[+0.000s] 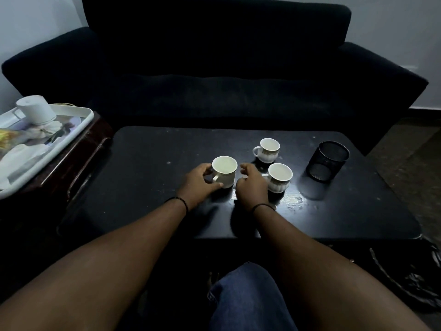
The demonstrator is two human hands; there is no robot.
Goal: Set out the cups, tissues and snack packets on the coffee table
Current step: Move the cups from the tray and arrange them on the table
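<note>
Three white cups stand upright on the black coffee table [143, 163]. My left hand [199, 183] wraps the left side and handle of the nearest cup [224, 172]. My right hand [250, 182] sits just right of that cup with curled fingers apart, touching or almost touching its side; I cannot tell which. A second cup [279, 177] stands right behind my right hand. The third cup [269, 149] is farther back. On a white tray [78, 125] at the left lie a white tissue holder [35, 108], a yellow snack packet [7, 137] and white tissues [21, 156].
A black mesh pen holder [328, 161] stands at the table's right. The tray rests on a dark wooden side table [78, 158] to the left. A black sofa [214, 68] runs behind the table. My knee in blue jeans [248, 297] is below.
</note>
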